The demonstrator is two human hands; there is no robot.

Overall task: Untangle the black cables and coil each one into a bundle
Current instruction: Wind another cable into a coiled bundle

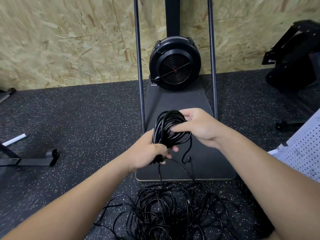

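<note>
Black cable coil (170, 129) held up over the platform (204, 161) of a fan machine (174, 64). Left hand (147, 153) grips the coil's lower end, fingers curled round it. Right hand (199, 126) pinches the upper loops. Loose tangle of cable (173, 208) on the speckled floor (78, 118), by the platform's near edge.

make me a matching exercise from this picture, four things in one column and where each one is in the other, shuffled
Things:
1. coiled cable bundle
2. tangled cable pile
3. round black fan housing
4. white perforated panel

Places:
A. at the right edge of the view
B. held between the left hand and right hand
C. at the far end of the black platform, against the wood wall
D. loose on the speckled floor, nearest the person

Pairs: 1-B, 2-D, 3-C, 4-A
</note>
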